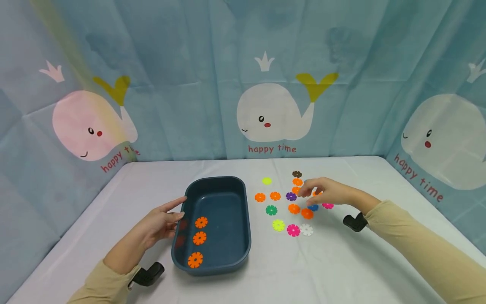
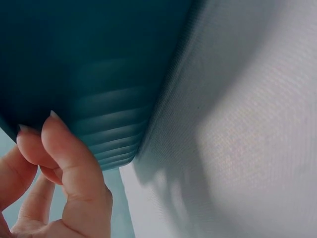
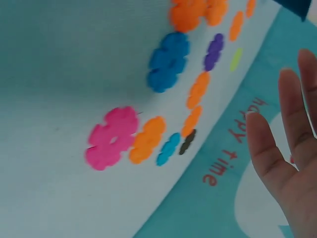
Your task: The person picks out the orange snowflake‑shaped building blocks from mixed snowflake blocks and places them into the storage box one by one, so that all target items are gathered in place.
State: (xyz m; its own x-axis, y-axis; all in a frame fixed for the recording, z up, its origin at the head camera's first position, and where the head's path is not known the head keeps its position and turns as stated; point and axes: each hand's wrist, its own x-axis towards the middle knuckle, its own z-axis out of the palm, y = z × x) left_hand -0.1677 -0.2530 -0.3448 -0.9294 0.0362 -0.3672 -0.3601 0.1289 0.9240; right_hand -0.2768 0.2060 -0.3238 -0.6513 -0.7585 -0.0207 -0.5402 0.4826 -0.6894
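My left hand (image 1: 158, 223) is at the left side of a dark blue plastic bin (image 1: 248, 236), its fingertips touching the rim and outer wall. In the left wrist view, bent fingers (image 2: 74, 163) sit against the bin's outside wall. Three orange snowflake discs (image 1: 199, 238) lie in a row on the bin's floor, along its left side. Over the scattered discs on the right, my right hand (image 1: 328, 192) hovers with fingers apart and nothing between them. Below it are a blue disc (image 3: 169, 62) and a pink disc (image 3: 114, 139). A purple disc (image 1: 291, 196) lies just left of its fingertips.
More notched discs lie on the white tablecloth (image 1: 265, 278) right of the bin: a green disc (image 1: 271, 210), a white disc (image 1: 306, 229), a brown disc (image 1: 297, 174) and several orange ones. A whale-print curtain (image 1: 212, 105) closes off the table's back and sides.
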